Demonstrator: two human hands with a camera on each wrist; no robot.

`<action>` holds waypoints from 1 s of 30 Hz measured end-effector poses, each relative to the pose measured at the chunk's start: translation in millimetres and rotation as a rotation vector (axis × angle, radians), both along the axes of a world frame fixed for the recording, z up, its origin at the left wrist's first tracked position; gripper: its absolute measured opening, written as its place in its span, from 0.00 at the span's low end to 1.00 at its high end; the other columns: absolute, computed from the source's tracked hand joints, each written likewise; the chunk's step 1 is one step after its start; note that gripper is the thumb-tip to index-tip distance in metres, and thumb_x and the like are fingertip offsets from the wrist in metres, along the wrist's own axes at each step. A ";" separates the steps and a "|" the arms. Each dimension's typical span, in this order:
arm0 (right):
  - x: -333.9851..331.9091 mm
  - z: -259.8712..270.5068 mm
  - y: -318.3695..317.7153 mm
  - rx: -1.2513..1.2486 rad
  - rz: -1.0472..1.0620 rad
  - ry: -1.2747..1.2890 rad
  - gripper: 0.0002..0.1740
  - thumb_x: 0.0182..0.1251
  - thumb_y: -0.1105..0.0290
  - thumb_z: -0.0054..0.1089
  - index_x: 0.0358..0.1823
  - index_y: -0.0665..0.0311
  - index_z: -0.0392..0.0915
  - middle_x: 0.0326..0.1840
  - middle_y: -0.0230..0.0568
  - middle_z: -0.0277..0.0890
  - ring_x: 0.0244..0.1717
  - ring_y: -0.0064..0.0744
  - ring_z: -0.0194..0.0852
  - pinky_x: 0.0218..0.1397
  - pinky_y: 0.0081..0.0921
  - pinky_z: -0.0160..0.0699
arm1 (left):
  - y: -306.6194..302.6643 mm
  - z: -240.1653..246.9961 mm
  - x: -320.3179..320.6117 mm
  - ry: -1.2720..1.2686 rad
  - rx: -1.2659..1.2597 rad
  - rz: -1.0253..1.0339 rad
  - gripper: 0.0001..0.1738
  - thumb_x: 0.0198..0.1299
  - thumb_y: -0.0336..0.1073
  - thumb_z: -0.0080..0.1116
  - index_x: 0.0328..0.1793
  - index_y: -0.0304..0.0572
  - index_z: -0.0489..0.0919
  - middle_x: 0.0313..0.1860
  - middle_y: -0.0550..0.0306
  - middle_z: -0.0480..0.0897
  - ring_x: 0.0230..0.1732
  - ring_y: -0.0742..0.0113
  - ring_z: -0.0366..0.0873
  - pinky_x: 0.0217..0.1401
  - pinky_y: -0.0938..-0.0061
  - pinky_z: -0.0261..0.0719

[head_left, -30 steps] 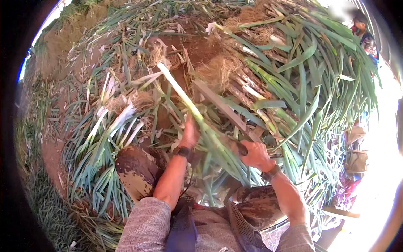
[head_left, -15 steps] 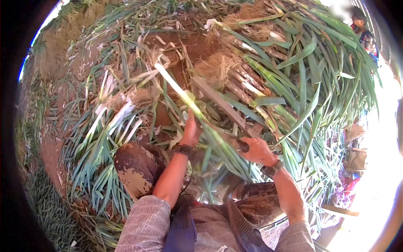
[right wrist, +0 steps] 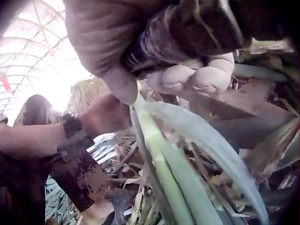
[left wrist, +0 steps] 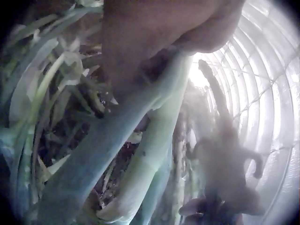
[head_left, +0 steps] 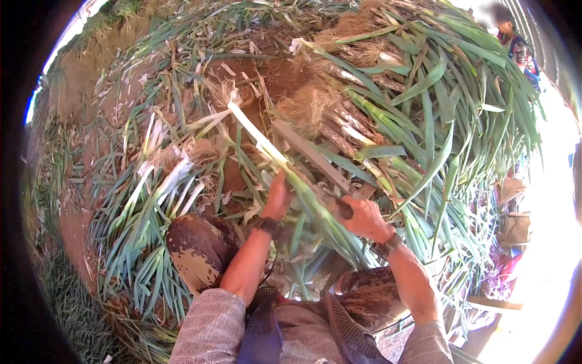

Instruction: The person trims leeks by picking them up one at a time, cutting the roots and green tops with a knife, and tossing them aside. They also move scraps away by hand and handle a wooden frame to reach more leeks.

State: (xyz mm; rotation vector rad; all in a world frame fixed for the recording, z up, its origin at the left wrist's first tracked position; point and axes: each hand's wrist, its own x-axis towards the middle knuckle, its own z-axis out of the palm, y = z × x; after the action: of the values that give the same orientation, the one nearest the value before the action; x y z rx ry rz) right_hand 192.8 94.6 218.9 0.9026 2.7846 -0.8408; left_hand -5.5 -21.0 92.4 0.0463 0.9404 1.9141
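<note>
A long leek (head_left: 262, 143), white at its far end and green toward me, lies slanting across the middle of the head view. My left hand (head_left: 279, 198) grips its stalk partway along; in the left wrist view the stalk (left wrist: 154, 140) and a broad leaf pass under that hand (left wrist: 164, 33). To the right, my right hand (head_left: 367, 219) grips a tool by its dark handle (head_left: 344, 210), close beside the green leaves. The right wrist view shows its fingers (right wrist: 206, 77) curled round the handle (right wrist: 173, 37) and the thumb tip at the leek's leaves.
A wooden bar (head_left: 309, 151) slants just right of the leek. Many unpeeled leeks with roots (head_left: 309, 106) are heaped at right. Leeks with whitened stems (head_left: 173, 173) lie at left by my knee (head_left: 200, 242). Another person (head_left: 515, 51) is at the far right.
The head view has shifted slightly, and the leek's white end appears a little lower in it. Both hands keep their grips, with only small movement of the right hand.
</note>
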 end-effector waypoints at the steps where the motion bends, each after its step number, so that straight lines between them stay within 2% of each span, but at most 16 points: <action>1: -0.1 1.1 -0.2 0.009 0.011 0.019 0.22 0.58 0.53 0.67 0.49 0.60 0.82 0.34 0.49 0.83 0.38 0.52 0.82 0.45 0.41 0.80 | 0.3 -3.7 0.2 -0.033 0.001 0.030 0.22 0.76 0.58 0.41 0.53 0.50 0.76 0.45 0.63 0.81 0.48 0.65 0.78 0.54 0.62 0.76; 5: 4.2 -2.6 -0.2 0.012 0.065 0.072 0.24 0.56 0.53 0.69 0.50 0.60 0.82 0.35 0.49 0.83 0.38 0.53 0.82 0.45 0.42 0.80 | -3.5 -41.2 -10.6 -0.154 0.058 -0.024 0.19 0.76 0.54 0.44 0.51 0.51 0.77 0.42 0.64 0.83 0.44 0.63 0.81 0.50 0.64 0.79; 8: 6.7 -2.9 -5.9 -0.030 0.064 0.080 0.26 0.54 0.54 0.70 0.50 0.61 0.81 0.36 0.49 0.83 0.39 0.52 0.82 0.45 0.42 0.80 | -4.8 -43.4 -9.0 -0.185 0.059 -0.015 0.15 0.75 0.51 0.48 0.49 0.52 0.78 0.39 0.65 0.83 0.41 0.64 0.82 0.47 0.67 0.80; 11: 8.6 -8.6 -7.7 -0.029 0.052 0.114 0.26 0.54 0.54 0.70 0.51 0.61 0.81 0.36 0.49 0.83 0.40 0.52 0.82 0.44 0.42 0.80 | -5.0 -24.1 -9.0 -0.106 -0.057 0.001 0.14 0.72 0.50 0.53 0.49 0.50 0.78 0.39 0.65 0.83 0.40 0.65 0.82 0.46 0.69 0.79; 13: 8.1 -11.4 -5.8 -0.115 0.009 0.023 0.27 0.55 0.53 0.69 0.53 0.62 0.80 0.37 0.50 0.83 0.41 0.51 0.82 0.44 0.42 0.80 | -2.8 -21.9 -5.7 0.034 -0.143 0.045 0.12 0.68 0.44 0.58 0.52 0.48 0.79 0.41 0.61 0.82 0.45 0.68 0.78 0.46 0.62 0.78; 14: 9.5 -19.9 -3.4 -0.112 0.004 0.026 0.27 0.55 0.53 0.69 0.53 0.62 0.80 0.37 0.50 0.83 0.41 0.51 0.82 0.44 0.42 0.80 | -1.9 -22.9 -5.3 0.037 -0.141 0.040 0.12 0.68 0.44 0.58 0.52 0.48 0.79 0.41 0.61 0.82 0.45 0.68 0.78 0.46 0.62 0.78; 16: 12.6 -37.8 1.1 -0.146 0.002 0.045 0.28 0.55 0.52 0.69 0.54 0.62 0.79 0.39 0.50 0.83 0.41 0.52 0.82 0.45 0.43 0.80 | 2.0 -44.5 -4.8 0.236 -0.363 0.033 0.16 0.66 0.42 0.60 0.55 0.42 0.79 0.42 0.57 0.81 0.47 0.67 0.77 0.48 0.65 0.77; 17: 14.7 -41.2 2.7 -0.146 -0.001 0.047 0.28 0.55 0.52 0.69 0.54 0.62 0.79 0.39 0.50 0.83 0.41 0.52 0.82 0.45 0.43 0.80 | 7.1 -53.4 -1.5 0.238 -0.363 0.030 0.16 0.66 0.42 0.60 0.55 0.42 0.79 0.42 0.57 0.81 0.47 0.67 0.77 0.48 0.65 0.77; 19: 13.9 -40.1 3.2 -0.152 -0.007 0.022 0.26 0.56 0.48 0.67 0.46 0.63 0.80 0.41 0.54 0.83 0.44 0.54 0.82 0.49 0.45 0.79 | 16.9 -56.1 6.2 0.894 -0.497 0.465 0.18 0.65 0.39 0.60 0.55 0.34 0.78 0.41 0.56 0.80 0.45 0.67 0.76 0.48 0.70 0.76; 20: 14.5 -39.4 1.6 -0.152 -0.009 0.025 0.26 0.56 0.48 0.67 0.46 0.63 0.80 0.41 0.54 0.83 0.44 0.54 0.82 0.49 0.45 0.79 | 16.2 -57.1 4.8 0.897 -0.496 0.464 0.18 0.65 0.39 0.60 0.55 0.34 0.78 0.41 0.56 0.80 0.45 0.67 0.76 0.48 0.70 0.76; 22: 11.7 -33.0 -2.1 -0.108 -0.036 0.052 0.27 0.56 0.48 0.66 0.47 0.62 0.80 0.41 0.54 0.83 0.44 0.54 0.82 0.49 0.44 0.80 | 11.9 -29.9 -0.9 1.263 -0.459 0.540 0.19 0.65 0.37 0.58 0.56 0.31 0.76 0.43 0.56 0.80 0.44 0.67 0.77 0.49 0.72 0.75; 23: 9.6 -30.5 -2.0 -0.107 -0.036 0.060 0.27 0.56 0.48 0.66 0.47 0.62 0.80 0.41 0.54 0.83 0.44 0.54 0.82 0.49 0.44 0.80 | 7.9 -12.0 0.8 0.838 -0.320 0.306 0.17 0.67 0.37 0.54 0.58 0.36 0.76 0.46 0.56 0.80 0.45 0.67 0.78 0.49 0.73 0.76; 24: 7.8 -27.5 -3.1 -0.094 -0.024 0.054 0.26 0.56 0.51 0.67 0.48 0.63 0.79 0.40 0.53 0.83 0.43 0.54 0.82 0.48 0.44 0.79 | 8.0 -4.4 0.5 0.844 -0.321 0.306 0.17 0.67 0.37 0.54 0.58 0.36 0.76 0.46 0.56 0.80 0.45 0.67 0.78 0.49 0.73 0.76; 26: 3.9 -20.1 -4.2 -0.078 -0.009 0.057 0.26 0.56 0.53 0.67 0.50 0.64 0.79 0.38 0.52 0.83 0.42 0.54 0.82 0.47 0.44 0.78 | 9.4 12.0 -3.3 0.227 -0.072 0.326 0.16 0.70 0.37 0.51 0.60 0.40 0.76 0.48 0.57 0.81 0.46 0.69 0.78 0.49 0.72 0.77; 27: 1.4 -9.4 -5.6 -0.055 -0.003 0.078 0.25 0.56 0.54 0.67 0.49 0.64 0.79 0.37 0.52 0.83 0.42 0.54 0.81 0.47 0.45 0.78 | 6.3 22.4 -4.3 0.102 0.000 0.329 0.15 0.73 0.40 0.50 0.58 0.40 0.77 0.47 0.58 0.81 0.46 0.69 0.78 0.49 0.72 0.78; 30: -3.9 0.1 -10.6 -0.016 0.012 0.146 0.24 0.56 0.56 0.67 0.49 0.64 0.79 0.36 0.53 0.83 0.41 0.56 0.81 0.45 0.47 0.78 | 8.4 27.3 -13.2 0.191 -0.061 0.320 0.17 0.74 0.45 0.51 0.57 0.39 0.77 0.45 0.57 0.82 0.44 0.68 0.80 0.48 0.72 0.81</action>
State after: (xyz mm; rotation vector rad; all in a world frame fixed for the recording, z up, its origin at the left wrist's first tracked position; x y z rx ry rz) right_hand 188.9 84.1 219.0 0.8534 2.8987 -0.9626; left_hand -18.7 -12.5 119.7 0.0458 1.1909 2.2015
